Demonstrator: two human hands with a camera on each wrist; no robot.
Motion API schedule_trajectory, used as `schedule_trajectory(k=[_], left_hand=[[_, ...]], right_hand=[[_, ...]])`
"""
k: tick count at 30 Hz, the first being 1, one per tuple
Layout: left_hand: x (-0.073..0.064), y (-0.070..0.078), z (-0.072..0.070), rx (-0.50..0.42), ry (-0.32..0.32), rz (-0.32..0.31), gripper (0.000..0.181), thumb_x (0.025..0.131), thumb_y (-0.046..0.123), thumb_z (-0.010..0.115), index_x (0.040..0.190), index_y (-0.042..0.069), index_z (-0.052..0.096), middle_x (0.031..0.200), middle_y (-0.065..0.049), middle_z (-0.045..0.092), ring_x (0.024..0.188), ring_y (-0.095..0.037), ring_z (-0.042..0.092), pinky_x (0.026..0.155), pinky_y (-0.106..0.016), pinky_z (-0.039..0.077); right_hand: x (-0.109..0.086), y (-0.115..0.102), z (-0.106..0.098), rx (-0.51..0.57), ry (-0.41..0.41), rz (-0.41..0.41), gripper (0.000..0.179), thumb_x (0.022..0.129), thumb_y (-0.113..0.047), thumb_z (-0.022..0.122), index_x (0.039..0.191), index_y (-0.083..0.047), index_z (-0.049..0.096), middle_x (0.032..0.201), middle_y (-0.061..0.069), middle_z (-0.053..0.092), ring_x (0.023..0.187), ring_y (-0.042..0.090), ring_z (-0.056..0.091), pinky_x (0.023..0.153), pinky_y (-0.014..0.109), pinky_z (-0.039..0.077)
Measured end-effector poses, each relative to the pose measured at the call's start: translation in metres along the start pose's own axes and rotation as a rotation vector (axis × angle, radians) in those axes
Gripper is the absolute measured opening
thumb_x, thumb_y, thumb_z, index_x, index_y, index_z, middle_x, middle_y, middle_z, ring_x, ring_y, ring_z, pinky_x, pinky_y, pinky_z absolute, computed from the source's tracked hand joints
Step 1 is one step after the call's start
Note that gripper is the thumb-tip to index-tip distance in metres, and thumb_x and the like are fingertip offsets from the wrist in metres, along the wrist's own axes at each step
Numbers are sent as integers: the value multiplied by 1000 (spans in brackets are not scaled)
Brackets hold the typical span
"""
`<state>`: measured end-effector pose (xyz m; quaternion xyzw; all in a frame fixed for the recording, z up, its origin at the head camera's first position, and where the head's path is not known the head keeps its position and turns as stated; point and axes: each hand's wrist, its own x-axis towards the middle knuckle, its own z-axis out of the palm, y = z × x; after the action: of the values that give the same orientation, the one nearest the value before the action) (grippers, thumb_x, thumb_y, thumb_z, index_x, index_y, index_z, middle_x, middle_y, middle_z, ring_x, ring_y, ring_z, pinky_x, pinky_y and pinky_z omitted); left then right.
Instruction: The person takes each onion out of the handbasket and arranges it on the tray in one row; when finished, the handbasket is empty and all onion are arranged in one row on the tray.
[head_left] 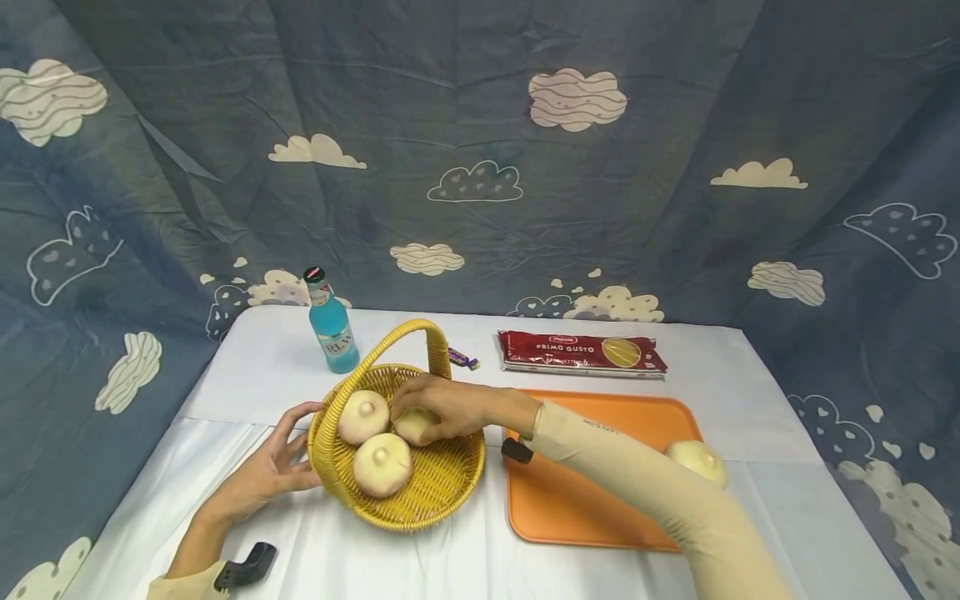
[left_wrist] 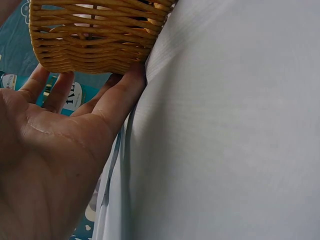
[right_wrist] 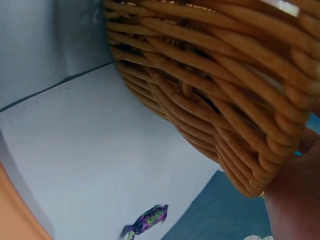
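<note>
Three cream domes [head_left: 382, 467] with central knobs, inside round basket [head_left: 442, 485] of woven yellow wicker. Right hand [head_left: 450, 406]: fingers curled round rightmost dome. Left hand [head_left: 261, 473]: fingers spread, touching basket's ribbed outer wall. Fourth dome [head_left: 697, 461]: right edge of smooth, round-cornered orange tray [head_left: 570, 510].

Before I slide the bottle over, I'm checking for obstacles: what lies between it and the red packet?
The head view shows a purple-wrapped candy between the blue bottle and the red packet, with the basket's handle crossing in view.

The red packet [head_left: 581, 354] reads "PRIMO GUSTO"
</note>
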<state>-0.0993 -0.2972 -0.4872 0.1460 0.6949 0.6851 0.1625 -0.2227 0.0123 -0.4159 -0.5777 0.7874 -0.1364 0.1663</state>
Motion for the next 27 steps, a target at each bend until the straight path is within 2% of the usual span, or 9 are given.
schedule_trajectory(k=[6, 13, 21, 27], left_hand=[[0, 0, -1, -1, 1, -4, 96, 84, -5, 73, 156, 20, 14, 164, -18, 2, 132, 6, 46, 105, -21, 47], [1, -2, -1, 4, -17, 34, 94, 85, -6, 71, 156, 19, 15, 162, -26, 1, 132, 4, 47, 105, -21, 48], [1, -1, -1, 2, -4, 5, 97, 84, -5, 73, 156, 20, 14, 164, -19, 1, 133, 8, 44, 105, -20, 47], [1, -1, -1, 6, -9, 26, 95, 85, -5, 73, 156, 19, 15, 163, -20, 3, 134, 6, 44, 105, -20, 46]], right_hand=[[1, 1, 3, -22, 11, -7, 50, 87, -23, 78, 134, -11, 62, 146, 7, 50, 138, 22, 44, 120, 27, 32], [1, 1, 4, -42, 11, 4, 53, 85, -22, 80, 133, -11, 61, 147, 10, 49, 139, 23, 43, 120, 29, 33], [0, 0, 3, -67, 5, 8, 51, 86, -24, 79, 132, -11, 61, 146, 10, 50, 138, 24, 44, 120, 29, 33], [0, 1, 3, -74, 5, 4, 53, 85, -25, 79, 133, -11, 61, 145, 8, 52, 138, 22, 45, 120, 27, 33]])
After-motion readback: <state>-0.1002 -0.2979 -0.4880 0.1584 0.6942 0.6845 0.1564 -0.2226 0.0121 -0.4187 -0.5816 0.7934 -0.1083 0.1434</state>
